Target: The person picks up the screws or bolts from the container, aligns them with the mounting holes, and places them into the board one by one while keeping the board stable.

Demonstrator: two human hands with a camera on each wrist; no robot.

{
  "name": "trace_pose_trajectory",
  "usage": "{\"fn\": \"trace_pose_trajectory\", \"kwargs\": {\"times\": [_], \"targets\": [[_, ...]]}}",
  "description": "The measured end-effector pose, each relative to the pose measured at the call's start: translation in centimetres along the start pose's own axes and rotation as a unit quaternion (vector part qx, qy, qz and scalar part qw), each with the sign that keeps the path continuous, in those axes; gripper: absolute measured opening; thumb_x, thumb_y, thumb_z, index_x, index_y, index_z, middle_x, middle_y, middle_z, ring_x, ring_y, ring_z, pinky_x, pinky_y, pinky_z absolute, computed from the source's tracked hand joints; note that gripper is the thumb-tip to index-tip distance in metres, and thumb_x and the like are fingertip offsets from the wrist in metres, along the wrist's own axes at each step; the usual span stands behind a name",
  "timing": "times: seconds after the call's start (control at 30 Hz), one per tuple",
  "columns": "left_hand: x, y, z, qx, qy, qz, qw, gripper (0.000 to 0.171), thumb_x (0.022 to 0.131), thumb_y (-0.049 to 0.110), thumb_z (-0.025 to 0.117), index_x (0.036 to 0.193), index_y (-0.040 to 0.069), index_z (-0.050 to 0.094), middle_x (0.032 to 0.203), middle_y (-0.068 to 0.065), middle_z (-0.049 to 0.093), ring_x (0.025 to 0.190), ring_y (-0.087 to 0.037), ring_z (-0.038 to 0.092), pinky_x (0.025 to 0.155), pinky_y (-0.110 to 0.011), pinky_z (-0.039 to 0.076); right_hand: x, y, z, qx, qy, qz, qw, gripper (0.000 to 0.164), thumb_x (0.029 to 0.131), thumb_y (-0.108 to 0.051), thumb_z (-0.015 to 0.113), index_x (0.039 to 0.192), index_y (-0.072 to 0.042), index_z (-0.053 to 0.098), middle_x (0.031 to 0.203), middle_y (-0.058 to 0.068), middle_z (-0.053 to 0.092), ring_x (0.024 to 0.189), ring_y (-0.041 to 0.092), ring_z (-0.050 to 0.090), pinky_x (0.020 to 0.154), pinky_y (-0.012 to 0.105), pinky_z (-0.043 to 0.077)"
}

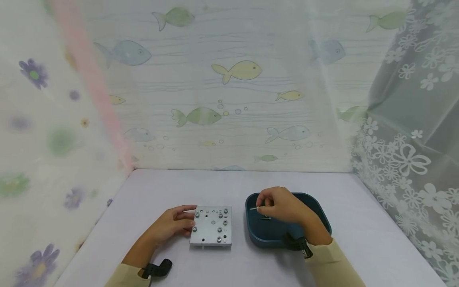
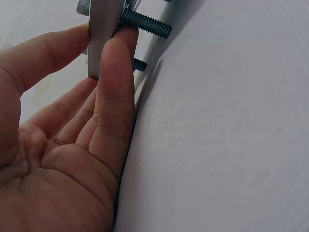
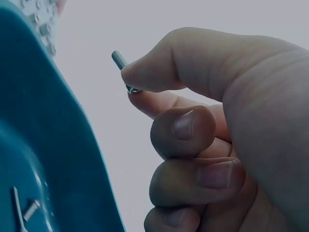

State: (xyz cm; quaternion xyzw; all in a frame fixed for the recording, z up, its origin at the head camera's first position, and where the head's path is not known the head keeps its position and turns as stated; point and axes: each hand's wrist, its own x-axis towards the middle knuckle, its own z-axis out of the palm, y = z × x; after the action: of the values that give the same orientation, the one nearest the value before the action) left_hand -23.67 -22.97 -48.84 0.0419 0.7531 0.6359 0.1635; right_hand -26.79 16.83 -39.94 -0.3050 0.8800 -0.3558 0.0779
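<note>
Conceivably the slim screw (image 3: 118, 59), pinched by the right hand (image 1: 281, 205) at the ten o'clock of the blue tray (image 1: 265, 233), could slip from that scant fingertip hold, while the left hand (image 1: 171, 225) grips the bolt-studded metal plate (image 1: 209, 232) at nine.

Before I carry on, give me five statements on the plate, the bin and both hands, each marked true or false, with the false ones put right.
1. The right hand pinches a screw between thumb and forefinger. True.
2. The left hand hangs idle. False: its fingers hold the metal plate by its edge.
3. More screws lie in the blue bin. True.
4. In the head view, the blue bin stands left of the metal plate. False: it stands to the right.
5. A threaded shank sticks out from the metal plate in the left wrist view. True.
</note>
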Motion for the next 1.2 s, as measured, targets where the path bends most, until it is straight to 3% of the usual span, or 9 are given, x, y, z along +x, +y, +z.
{"fn": "trace_pose_trajectory", "kwargs": {"times": [0.57, 1.2], "targets": [[0.1, -0.2, -0.2, 0.001, -0.008, 0.005, 1.0000, 0.073, 0.090, 0.019, 0.081, 0.154, 0.009, 0.047, 0.140, -0.020, 0.064, 0.102, -0.025, 0.072, 0.081, -0.038, 0.064, 1.1, -2.2, 4.1, -0.032, -0.041, -0.017, 0.999, 0.005, 0.094, -0.019, 0.071, 0.094, -0.025, 0.071, 0.054, -0.011, 0.047, 0.047, 0.003, 0.040, 0.049, 0.019, 0.037], [-0.2, 0.3, 0.0, -0.001, -0.009, 0.003, 1.0000, 0.073, 0.091, 0.018, 0.079, 0.155, 0.008, 0.046, 0.142, -0.022, 0.062, 0.101, -0.024, 0.072, 0.081, -0.037, 0.064, 1.3, -4.5, 6.7, -0.075, -0.062, -0.046, 0.994, 0.005, 0.095, -0.019, 0.075, 0.098, -0.022, 0.074, 0.056, -0.013, 0.046, 0.051, 0.001, 0.044, 0.050, 0.017, 0.037]]}}
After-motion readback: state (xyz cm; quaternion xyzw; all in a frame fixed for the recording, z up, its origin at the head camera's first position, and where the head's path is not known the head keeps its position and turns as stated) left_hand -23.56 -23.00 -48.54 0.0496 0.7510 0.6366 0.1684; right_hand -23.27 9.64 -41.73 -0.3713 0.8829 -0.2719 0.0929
